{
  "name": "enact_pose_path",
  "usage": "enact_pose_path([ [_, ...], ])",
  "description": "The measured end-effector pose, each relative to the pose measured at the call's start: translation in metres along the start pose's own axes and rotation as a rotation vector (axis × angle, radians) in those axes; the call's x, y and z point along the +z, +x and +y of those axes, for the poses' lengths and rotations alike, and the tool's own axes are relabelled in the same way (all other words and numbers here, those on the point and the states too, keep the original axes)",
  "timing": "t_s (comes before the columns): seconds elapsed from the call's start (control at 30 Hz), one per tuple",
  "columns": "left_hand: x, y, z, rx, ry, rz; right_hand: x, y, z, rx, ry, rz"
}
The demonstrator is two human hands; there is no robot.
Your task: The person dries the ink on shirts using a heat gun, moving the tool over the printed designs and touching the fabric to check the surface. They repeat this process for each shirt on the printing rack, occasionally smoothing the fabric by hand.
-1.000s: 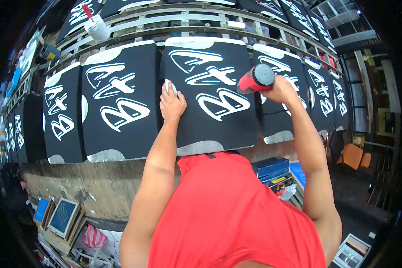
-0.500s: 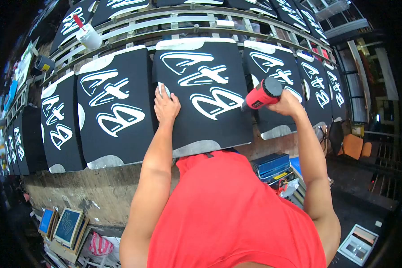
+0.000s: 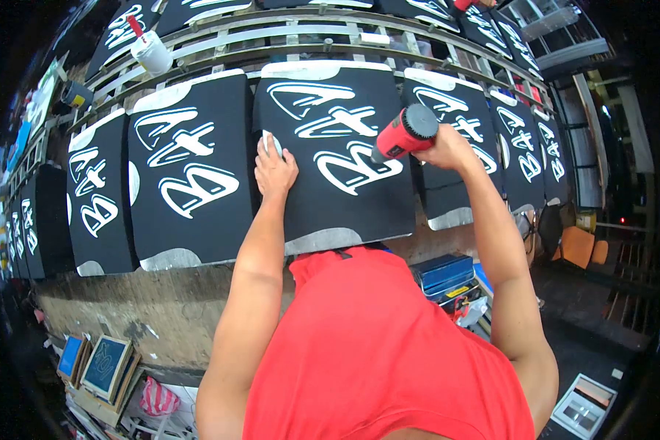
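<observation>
My right hand (image 3: 444,149) is wrapped round the handle of a red heat gun (image 3: 403,133) with a dark round rear end. Its nozzle points down and left over the white lettering of the middle black cloth panel (image 3: 308,198). My left hand (image 3: 276,170) lies flat with its fingers spread at that panel's left edge, near a small white patch (image 3: 272,142). Another lettered black panel (image 3: 150,213) lies just left of my left hand. To the right, a further panel (image 3: 447,191) is partly hidden behind my right hand and forearm.
Metal rails (image 3: 293,45) run behind the panels, with a white tub (image 3: 152,55) holding a red-handled tool at the left. A person's hand (image 3: 485,3) shows at the top right. Framed screens (image 3: 105,369) stand low left; a blue box (image 3: 447,275) sits beside the red shirt.
The heat gun moved right toward the panel's edge, then back left over the lettering. My left hand stays at the panel's left edge. Another person's hand and a red object have appeared at the top right.
</observation>
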State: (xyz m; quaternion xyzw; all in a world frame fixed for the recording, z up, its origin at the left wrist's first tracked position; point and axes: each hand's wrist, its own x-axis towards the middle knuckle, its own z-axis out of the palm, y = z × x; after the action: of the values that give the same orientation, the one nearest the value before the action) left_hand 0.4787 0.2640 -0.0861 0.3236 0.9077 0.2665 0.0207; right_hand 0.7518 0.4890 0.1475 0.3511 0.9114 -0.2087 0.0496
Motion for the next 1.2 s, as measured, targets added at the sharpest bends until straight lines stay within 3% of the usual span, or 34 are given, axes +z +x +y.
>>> enact_pose_path([
  [0.13, 0.001, 0.000, 0.000, 0.009, -0.006, 0.024, -0.001, 0.016, -0.013, 0.052, -0.076, -0.020],
  [0.53, -0.003, 0.001, 0.001, -0.016, -0.018, -0.004, 0.017, 0.027, -0.032, -0.155, -0.066, 0.011],
  [0.73, -0.002, 0.002, 0.001, -0.047, -0.005, -0.056, 0.003, -0.014, -0.036, -0.050, -0.073, -0.036],
  [0.8, -0.002, 0.003, 0.001, -0.043, -0.006, -0.052, 0.002, -0.021, -0.036, -0.017, -0.066, -0.176],
  [0.93, 0.000, 0.001, -0.001, -0.026, -0.017, -0.038, 0.016, -0.015, -0.046, -0.044, -0.092, -0.037],
  [1.07, -0.001, 0.001, -0.002, -0.035, -0.019, -0.046, 0.020, 0.007, -0.056, -0.126, -0.053, -0.104],
  [1.13, -0.002, 0.001, -0.001, -0.036, -0.014, -0.049, 0.021, 0.013, -0.069, -0.156, -0.058, -0.033],
  [1.2, -0.002, 0.001, -0.001, -0.042, -0.015, -0.052, 0.016, 0.020, -0.082, -0.064, -0.083, -0.116],
])
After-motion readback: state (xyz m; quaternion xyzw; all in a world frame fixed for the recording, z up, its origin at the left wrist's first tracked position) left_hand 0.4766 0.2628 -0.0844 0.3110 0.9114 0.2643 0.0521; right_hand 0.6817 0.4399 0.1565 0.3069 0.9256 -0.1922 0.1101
